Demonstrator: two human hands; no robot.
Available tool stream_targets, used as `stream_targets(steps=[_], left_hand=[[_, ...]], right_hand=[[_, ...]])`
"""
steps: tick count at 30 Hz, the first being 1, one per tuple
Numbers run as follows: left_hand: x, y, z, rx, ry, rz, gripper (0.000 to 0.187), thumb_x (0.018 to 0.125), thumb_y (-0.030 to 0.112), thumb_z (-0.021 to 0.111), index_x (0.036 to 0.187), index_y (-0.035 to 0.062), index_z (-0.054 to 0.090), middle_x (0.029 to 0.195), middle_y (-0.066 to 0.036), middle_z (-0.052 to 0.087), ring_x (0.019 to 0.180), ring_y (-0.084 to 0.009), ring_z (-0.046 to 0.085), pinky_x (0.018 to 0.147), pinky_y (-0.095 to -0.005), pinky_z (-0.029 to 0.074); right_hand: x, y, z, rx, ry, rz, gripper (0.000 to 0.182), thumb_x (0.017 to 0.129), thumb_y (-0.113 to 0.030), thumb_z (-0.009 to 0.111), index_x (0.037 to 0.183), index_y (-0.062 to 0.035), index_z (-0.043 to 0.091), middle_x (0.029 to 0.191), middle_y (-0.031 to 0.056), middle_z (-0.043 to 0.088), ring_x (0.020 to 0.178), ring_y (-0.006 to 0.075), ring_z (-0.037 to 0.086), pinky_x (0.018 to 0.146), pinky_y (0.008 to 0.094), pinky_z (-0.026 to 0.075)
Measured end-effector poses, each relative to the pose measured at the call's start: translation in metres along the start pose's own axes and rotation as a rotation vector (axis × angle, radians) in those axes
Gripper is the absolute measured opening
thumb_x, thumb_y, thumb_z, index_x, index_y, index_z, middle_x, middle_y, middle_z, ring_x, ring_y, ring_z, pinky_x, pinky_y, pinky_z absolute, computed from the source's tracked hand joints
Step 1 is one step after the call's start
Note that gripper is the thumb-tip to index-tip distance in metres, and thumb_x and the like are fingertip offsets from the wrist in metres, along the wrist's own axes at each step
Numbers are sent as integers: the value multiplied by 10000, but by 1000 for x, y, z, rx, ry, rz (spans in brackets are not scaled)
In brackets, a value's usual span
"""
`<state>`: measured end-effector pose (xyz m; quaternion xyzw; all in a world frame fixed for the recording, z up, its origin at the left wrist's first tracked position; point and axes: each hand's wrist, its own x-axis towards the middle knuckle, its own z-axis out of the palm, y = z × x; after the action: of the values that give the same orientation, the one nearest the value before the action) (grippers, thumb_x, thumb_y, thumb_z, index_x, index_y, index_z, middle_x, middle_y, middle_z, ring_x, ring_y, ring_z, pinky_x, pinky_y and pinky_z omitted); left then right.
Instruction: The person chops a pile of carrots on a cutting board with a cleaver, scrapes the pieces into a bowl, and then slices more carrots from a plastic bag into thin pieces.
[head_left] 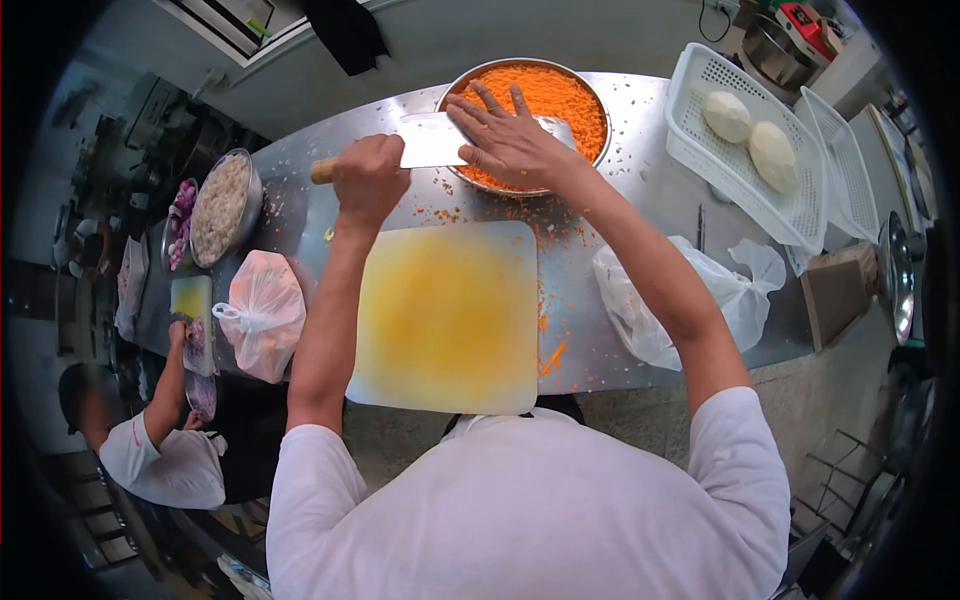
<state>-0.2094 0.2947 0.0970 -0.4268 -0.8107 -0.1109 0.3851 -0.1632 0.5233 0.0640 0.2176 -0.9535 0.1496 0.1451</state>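
Note:
My left hand [372, 180] is closed round the wooden handle of a cleaver [428, 140], whose broad blade points right over the rim of a round metal bowl [606, 148]. Finely chopped carrot [535, 82] fills the bowl. My right hand [512, 140] lies across the blade above the carrot with its fingers spread; part of the blade is hidden under it. Below the bowl, a white cutting board [450, 320] stained yellow and orange lies flat at the table's near edge.
On the steel table [620, 215], carrot scraps are scattered. Right are a knotted plastic bag [640, 310] and a white basket [690, 140] with two peeled pale vegetables. Left stand a bowl of chopped white pieces [222, 210], another bag [262, 315] and a person [165, 450] cutting purple pieces.

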Motion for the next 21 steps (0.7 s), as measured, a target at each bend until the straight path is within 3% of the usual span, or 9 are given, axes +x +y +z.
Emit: stream_targets(steps=[5, 7, 9, 10, 12, 13, 15, 16, 21], left_hand=[[-5, -29, -18, 134, 30, -49, 132, 615, 6, 607, 612, 77, 496, 598, -110, 547, 568, -325, 566, 552, -429, 453], [-10, -37, -29, 196, -16, -170, 132, 609, 5, 608, 616, 69, 492, 593, -122, 552, 578, -345, 573, 523, -425, 437], [-14, -38, -39, 172, -46, -279, 188, 672, 38, 680, 631, 59, 499, 547, -96, 525, 500, -271, 559, 491, -391, 419], [-15, -36, -43, -53, -111, -498, 209, 716, 69, 711, 650, 57, 514, 533, -59, 509, 479, -206, 530, 475, -364, 407], [-15, -24, -47, -636, -233, -846, 237, 829, 145, 745, 726, 49, 554, 542, 32, 481, 482, -46, 443, 438, -278, 376], [-12, -9, -48, -634, -236, -852, 237, 829, 145, 745, 726, 49, 554, 542, 32, 481, 482, -46, 443, 438, -278, 376], [-4, 23, -50, -1128, -372, -996, 191, 834, 76, 726, 774, 62, 545, 541, 37, 474, 434, -40, 420, 404, -230, 346], [-2, 31, -45, -1128, -372, -994, 191, 834, 76, 726, 774, 62, 545, 541, 37, 474, 434, -40, 420, 404, -230, 346], [-2, 43, -17, -1333, -704, -982, 192, 866, 128, 700, 1023, 41, 632, 553, 42, 467, 418, -47, 427, 389, -213, 345]], right_hand=[[2, 46, 8, 41, -106, 226, 783, 958, -625, 19, 1539, -113, 133, 1609, 26, 100, 1480, 292, -27, 1170, 580, -56], [-5, 67, 4, -12, -202, 264, 777, 966, -623, 25, 1533, -114, 174, 1602, 82, 135, 1481, 311, 1, 1173, 581, -3], [-3, 93, 14, 783, 183, 409, 913, 922, -694, 10, 1520, -11, 105, 1605, 127, 68, 1486, 255, -22, 1204, 459, 22], [0, 95, 13, 785, 179, 402, 913, 922, -694, 10, 1520, -11, 105, 1605, 127, 68, 1486, 255, -22, 1204, 459, 22], [-1, 94, 9, 1421, 627, 397, 985, 899, -736, 38, 1504, 35, 135, 1589, 173, 129, 1483, 269, 77, 1201, 403, 98], [1, 90, 9, 1425, 622, 400, 985, 899, -736, 38, 1504, 35, 135, 1589, 173, 129, 1483, 269, 77, 1201, 403, 98], [11, 79, 9, 1875, 802, 428, 975, 909, -728, 51, 1488, 42, 202, 1557, 159, 234, 1443, 292, 212, 1176, 424, 197], [16, 75, 12, 1935, 821, 477, 949, 922, -714, 50, 1473, 31, 250, 1496, 165, 333, 1379, 314, 313, 1137, 450, 279], [13, 33, -3, 2164, 850, 514, 923, 917, -730, 64, 1447, -30, 349, 1454, 170, 419, 1344, 333, 383, 1141, 479, 263]])
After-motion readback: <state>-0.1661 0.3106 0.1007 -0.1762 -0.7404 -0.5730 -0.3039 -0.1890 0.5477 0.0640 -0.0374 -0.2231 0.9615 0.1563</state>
